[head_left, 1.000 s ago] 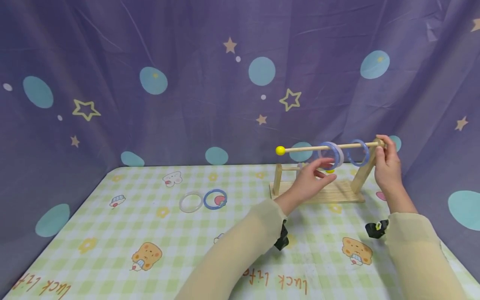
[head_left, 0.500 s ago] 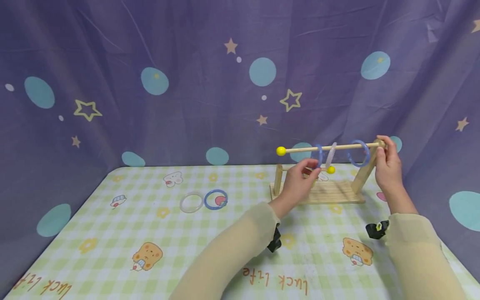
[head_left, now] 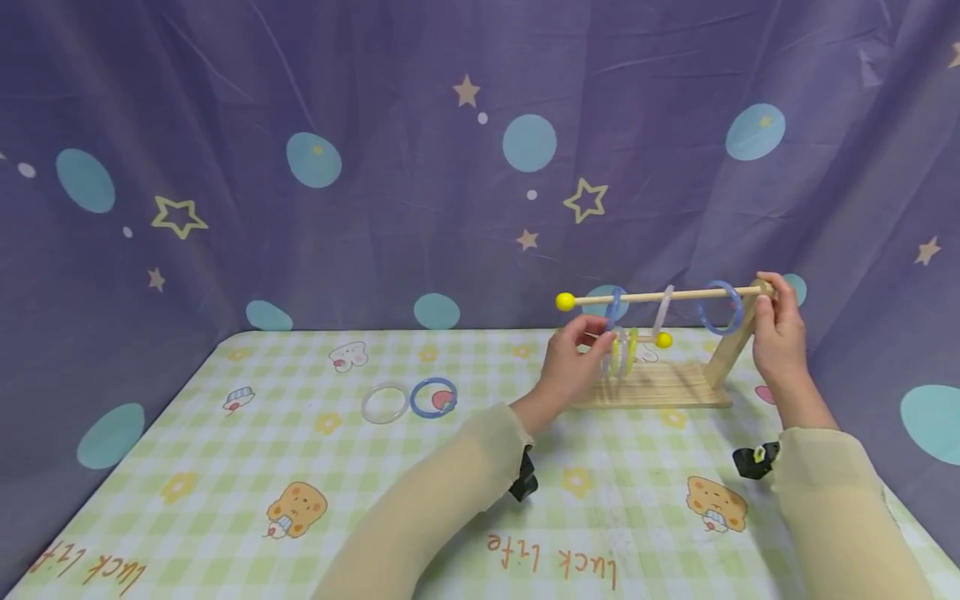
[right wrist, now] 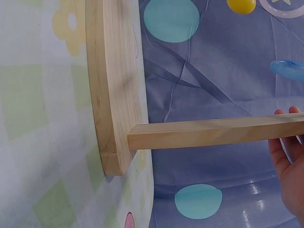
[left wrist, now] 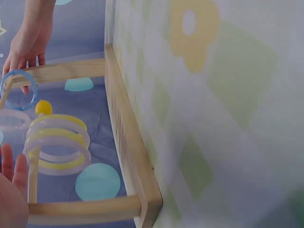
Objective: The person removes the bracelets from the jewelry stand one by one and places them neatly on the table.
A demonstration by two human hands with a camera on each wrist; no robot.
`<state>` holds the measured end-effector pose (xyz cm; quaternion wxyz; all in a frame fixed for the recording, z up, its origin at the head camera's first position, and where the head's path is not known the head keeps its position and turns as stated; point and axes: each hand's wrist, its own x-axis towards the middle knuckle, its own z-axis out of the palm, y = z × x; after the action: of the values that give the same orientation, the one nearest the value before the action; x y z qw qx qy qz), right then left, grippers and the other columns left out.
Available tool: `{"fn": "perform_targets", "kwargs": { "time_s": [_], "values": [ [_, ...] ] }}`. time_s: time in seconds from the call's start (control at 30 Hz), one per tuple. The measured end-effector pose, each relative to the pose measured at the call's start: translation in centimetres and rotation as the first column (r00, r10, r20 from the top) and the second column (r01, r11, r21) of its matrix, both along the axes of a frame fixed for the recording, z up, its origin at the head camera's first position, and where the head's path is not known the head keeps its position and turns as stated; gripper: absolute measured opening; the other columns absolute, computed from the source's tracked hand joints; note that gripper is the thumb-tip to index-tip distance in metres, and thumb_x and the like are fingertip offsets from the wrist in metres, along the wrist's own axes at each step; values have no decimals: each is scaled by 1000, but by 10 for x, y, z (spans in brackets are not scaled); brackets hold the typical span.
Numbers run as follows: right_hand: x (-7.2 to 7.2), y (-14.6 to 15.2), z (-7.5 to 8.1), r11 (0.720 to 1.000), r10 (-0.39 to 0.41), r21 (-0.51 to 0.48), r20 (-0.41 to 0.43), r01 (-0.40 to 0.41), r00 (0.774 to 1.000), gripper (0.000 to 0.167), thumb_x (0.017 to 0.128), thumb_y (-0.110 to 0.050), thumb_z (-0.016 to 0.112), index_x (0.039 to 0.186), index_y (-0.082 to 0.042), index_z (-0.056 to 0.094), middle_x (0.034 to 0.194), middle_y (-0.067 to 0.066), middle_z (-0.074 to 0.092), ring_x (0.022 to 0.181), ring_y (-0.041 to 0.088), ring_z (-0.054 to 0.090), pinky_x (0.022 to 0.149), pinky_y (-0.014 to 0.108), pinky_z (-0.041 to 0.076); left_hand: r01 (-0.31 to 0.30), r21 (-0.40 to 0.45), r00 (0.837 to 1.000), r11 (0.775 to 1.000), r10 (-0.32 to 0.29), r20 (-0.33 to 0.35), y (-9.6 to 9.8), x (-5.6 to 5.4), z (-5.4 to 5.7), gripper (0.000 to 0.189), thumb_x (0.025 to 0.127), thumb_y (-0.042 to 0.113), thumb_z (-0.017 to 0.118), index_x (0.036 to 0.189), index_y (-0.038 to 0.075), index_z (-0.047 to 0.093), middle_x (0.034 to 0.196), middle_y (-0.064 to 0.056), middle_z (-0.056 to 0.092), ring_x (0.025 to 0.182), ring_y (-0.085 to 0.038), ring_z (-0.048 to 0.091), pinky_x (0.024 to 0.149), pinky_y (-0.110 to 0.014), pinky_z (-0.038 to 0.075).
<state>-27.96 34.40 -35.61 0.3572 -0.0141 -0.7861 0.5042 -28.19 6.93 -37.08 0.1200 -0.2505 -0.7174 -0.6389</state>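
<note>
A wooden rack point(head_left: 660, 393) with two rods stands at the right. My left hand point(head_left: 567, 367) pinches a blue bangle point(head_left: 615, 307) that hangs on the upper rod point(head_left: 637, 297), close to its yellow ball end point(head_left: 566, 302). Further right along that rod hang a pale clear bangle point(head_left: 663, 311) and another blue bangle point(head_left: 740, 312). My right hand point(head_left: 782, 342) grips the top of the tall post point(head_left: 726, 353); the right wrist view shows its fingers point(right wrist: 279, 156) at the post. Several yellow and pale bangles point(left wrist: 59, 142) hang on the lower rod, partly behind my left hand in the head view.
On the checked tablecloth point(head_left: 330, 462), left of the rack, lie a clear bangle point(head_left: 385, 422) and a blue bangle point(head_left: 433, 416) side by side. A purple curtain point(head_left: 390, 208) closes off the back and sides. The lower rod ends in a yellow ball point(head_left: 663, 340).
My left hand has drawn the blue bangle leftward along the upper rod, away from the pale bangle beside it. The lower bangles have come into sight. My right hand stays on the post.
</note>
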Motion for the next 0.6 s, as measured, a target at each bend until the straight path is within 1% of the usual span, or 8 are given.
{"fn": "perform_targets", "kwargs": {
  "time_s": [0.1,0.2,0.4,0.5,0.53,0.6],
  "values": [
    [-1,0,0,1000,2,4,-4,-2,1000,35,106,-12,37,140,-8,41,89,-12,50,71,5,45,63,14,36,10,5,1000,1000,-10,2,-8,-2,0,16,95,10,65,106,-1,66,94,-5,67,76,-8,62,70,-25,54],
    [0,1,1,1000,-6,10,8,6,1000,36,106,-13,36,141,-9,41,89,-15,51,70,5,45,63,14,36,11,12,1000,1000,-11,-4,-14,-3,0,15,94,10,65,106,-1,66,93,-5,67,75,-8,62,71,-27,54],
    [5,-2,5,1000,-2,4,29,2,1000,36,106,-12,35,141,-8,40,90,-15,50,71,5,45,63,14,37,19,15,1000,1000,-19,3,-25,-3,3,15,94,7,65,106,-2,65,93,-7,66,74,-12,63,68,-25,54],
    [6,-3,6,1000,0,4,28,0,1000,36,106,-12,35,141,-8,40,90,-15,50,71,4,46,63,14,37,16,4,1000,1000,-16,-12,-31,-3,2,14,94,8,65,106,0,66,93,-7,67,74,-13,63,66,-22,53],
    [6,-3,6,1000,0,6,29,0,1000,36,106,-12,35,141,-8,40,91,-16,50,71,4,46,63,14,37,16,-2,1000,1000,-16,-13,-34,0,6,13,94,7,64,106,0,65,93,-9,67,75,-16,64,66,-22,52],
    [5,-2,5,1000,1,7,30,-1,1000,36,106,-12,35,141,-8,40,92,-17,50,73,3,47,64,13,37,12,-12,999,1000,-12,-37,-37,-1,5,13,94,7,64,105,0,65,93,-9,67,75,-17,64,64,-21,51]
  ]
}}
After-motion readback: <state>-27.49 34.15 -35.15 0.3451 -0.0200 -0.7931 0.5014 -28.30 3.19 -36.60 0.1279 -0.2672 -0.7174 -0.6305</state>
